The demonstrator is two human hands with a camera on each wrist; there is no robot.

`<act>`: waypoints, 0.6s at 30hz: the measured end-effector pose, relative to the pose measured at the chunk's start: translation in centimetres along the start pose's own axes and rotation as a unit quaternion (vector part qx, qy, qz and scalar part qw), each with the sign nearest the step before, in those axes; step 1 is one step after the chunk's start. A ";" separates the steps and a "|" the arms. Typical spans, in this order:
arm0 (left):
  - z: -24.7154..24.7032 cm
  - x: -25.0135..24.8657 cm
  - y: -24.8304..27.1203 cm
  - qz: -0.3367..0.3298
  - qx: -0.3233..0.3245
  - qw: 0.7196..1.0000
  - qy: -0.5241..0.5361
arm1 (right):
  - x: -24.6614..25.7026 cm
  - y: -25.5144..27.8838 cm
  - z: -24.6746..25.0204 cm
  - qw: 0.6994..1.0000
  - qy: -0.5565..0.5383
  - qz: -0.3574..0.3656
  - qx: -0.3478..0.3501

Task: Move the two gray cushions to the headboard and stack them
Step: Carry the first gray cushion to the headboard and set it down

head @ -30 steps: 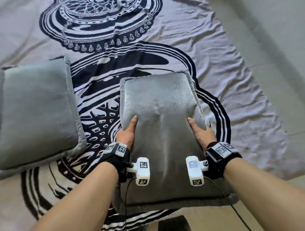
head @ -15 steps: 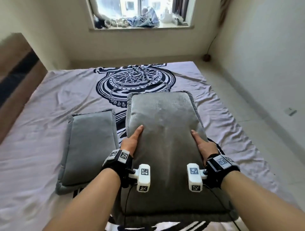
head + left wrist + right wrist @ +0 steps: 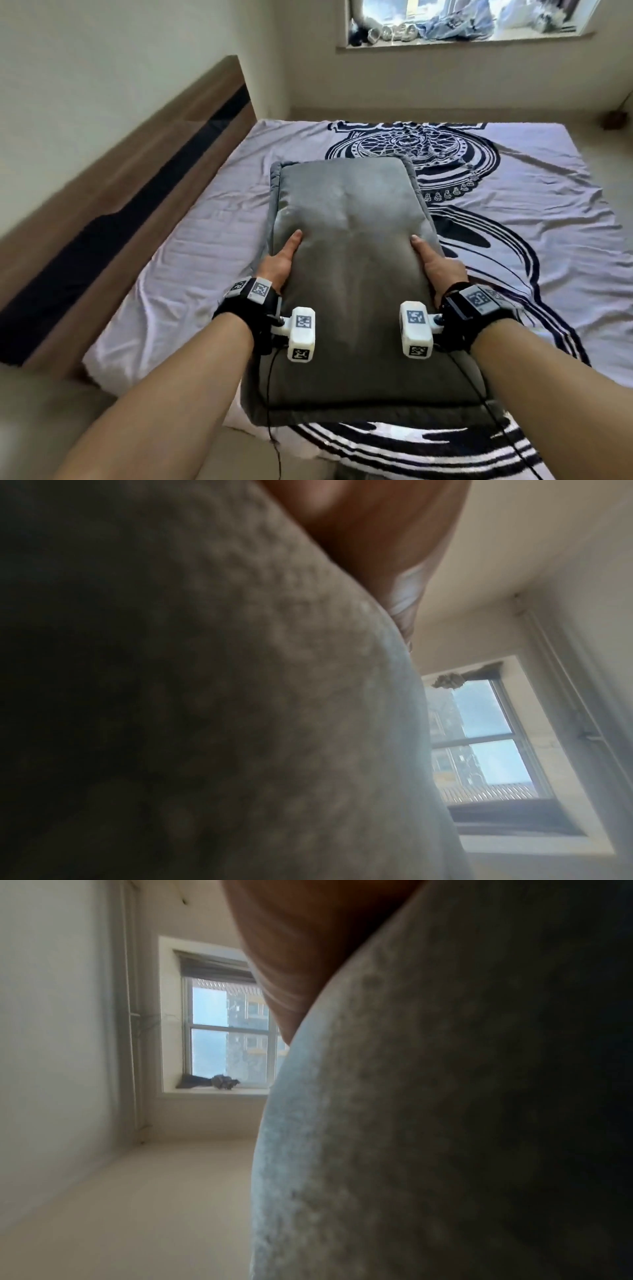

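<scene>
A gray plush cushion (image 3: 349, 274) is held lengthwise in front of me above the bed, between my two hands. My left hand (image 3: 281, 260) grips its left edge with the thumb lying on top, and my right hand (image 3: 435, 263) grips the right edge the same way; the fingers are hidden under it. The wooden headboard (image 3: 137, 192) with its dark stripe runs along the bed's left side, a short way left of the cushion. Both wrist views are filled by gray cushion fabric (image 3: 205, 696) (image 3: 445, 1123) with part of a hand above it. The second gray cushion is not in view.
The bed sheet (image 3: 191, 246) is pale lilac with a black-and-white pattern on its right half. A window sill (image 3: 462, 37) holding several small items is at the far wall. Bare floor lies beyond the bed's right edge (image 3: 613, 171).
The cushion has been lifted and carried left toward the headboard while my view swung the same way. The second cushion, seen at the left earlier, has dropped out of sight.
</scene>
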State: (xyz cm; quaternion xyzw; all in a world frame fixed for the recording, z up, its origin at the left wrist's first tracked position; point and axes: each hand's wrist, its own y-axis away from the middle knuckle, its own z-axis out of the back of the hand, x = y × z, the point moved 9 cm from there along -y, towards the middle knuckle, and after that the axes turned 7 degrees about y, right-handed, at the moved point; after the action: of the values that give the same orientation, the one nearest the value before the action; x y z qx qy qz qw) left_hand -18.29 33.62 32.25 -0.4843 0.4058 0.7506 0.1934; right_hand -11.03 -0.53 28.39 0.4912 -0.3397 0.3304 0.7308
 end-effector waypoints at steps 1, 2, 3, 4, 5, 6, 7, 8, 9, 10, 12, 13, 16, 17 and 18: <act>1.5 0.6 0.4 0.005 -0.012 1.000 0.011 | -0.4 0.8 -1.2 1.000 0.009 -0.007 0.012; 3.0 1.4 0.7 0.013 -0.024 0.999 0.019 | -1.1 1.3 -2.1 1.000 0.020 -0.010 0.020; 4.4 2.1 0.8 0.018 -0.035 0.999 0.023 | -1.7 1.2 -3.0 0.999 0.030 -0.009 0.026; 6.0 2.9 1.0 0.019 -0.049 0.998 0.024 | -2.3 1.1 -4.3 0.998 0.044 -0.001 0.036; 7.7 4.0 1.0 0.023 -0.064 0.997 0.027 | -2.6 1.9 -5.5 0.997 0.061 0.006 0.050; 9.5 4.8 1.2 0.027 -0.073 0.996 0.035 | -2.3 3.5 -6.9 0.995 0.069 0.010 0.069; 11.1 5.6 1.0 0.034 -0.080 0.995 0.044 | -1.6 5.3 -7.8 0.994 0.070 0.013 0.085; 12.4 6.2 0.9 0.038 -0.085 0.994 0.059 | -1.0 6.6 -8.5 0.993 0.070 0.023 0.095; 14.3 6.9 0.8 0.040 -0.094 0.992 0.077 | -0.5 7.9 -9.8 0.991 0.073 0.033 0.108; 16.1 7.5 1.1 0.046 -0.101 0.990 0.091 | -0.3 8.9 -11.2 0.989 0.080 0.040 0.119; 19.0 7.6 2.2 0.054 -0.100 0.986 0.118 | 0.7 11.2 -13.3 0.987 0.085 0.057 0.124; 20.4 7.5 2.8 0.055 -0.100 0.985 0.130 | 1.1 12.2 -14.6 0.987 0.082 0.063 0.126; 27.1 8.1 3.5 0.054 -0.130 0.977 0.161 | 2.0 16.5 -20.0 0.982 0.084 0.090 0.144; 29.5 8.1 3.6 0.048 -0.138 0.975 0.165 | 2.2 18.0 -21.9 0.980 0.081 0.096 0.151; 31.5 7.9 4.0 0.040 -0.144 0.974 0.168 | 2.1 19.4 -23.6 0.978 0.081 0.100 0.161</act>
State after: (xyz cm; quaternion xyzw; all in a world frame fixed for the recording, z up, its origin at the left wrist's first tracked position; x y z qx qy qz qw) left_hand -42.61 55.51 33.31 -0.6096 0.3394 0.7161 0.0206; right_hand -21.71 27.80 32.93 0.5375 -0.2689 0.4911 0.6306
